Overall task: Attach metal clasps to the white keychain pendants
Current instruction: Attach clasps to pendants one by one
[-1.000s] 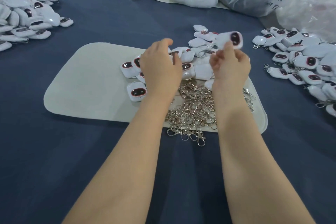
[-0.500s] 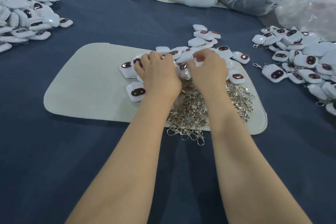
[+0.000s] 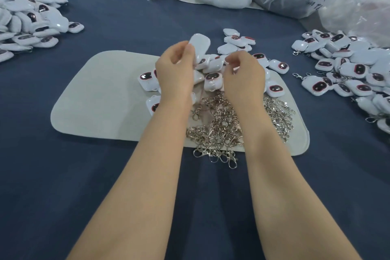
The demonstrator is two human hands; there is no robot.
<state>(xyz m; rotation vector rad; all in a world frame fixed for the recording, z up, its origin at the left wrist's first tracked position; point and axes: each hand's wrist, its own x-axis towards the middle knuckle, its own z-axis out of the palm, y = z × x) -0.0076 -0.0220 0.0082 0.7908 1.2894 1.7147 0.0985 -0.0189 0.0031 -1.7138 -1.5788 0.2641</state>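
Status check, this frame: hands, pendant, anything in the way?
Left hand grips a white pendant, held up over the mat. Right hand curled beside it; any clasp in it hidden. Loose clasps heaped below, nothing blocking.

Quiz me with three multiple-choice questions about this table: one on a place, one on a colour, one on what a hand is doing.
1. Where is the loose clasp pile? A. mostly on the beige mat B. in a bowl C. on the floor
2. The tablecloth is: A. red B. dark blue C. green
3. The left hand is: A. lying flat B. gripping scissors C. gripping a white pendant

Answers: 1 A, the clasps spread over the mat's near edge; 2 B, blue shows all around; 3 C, its fingers curl round the raised pendant.
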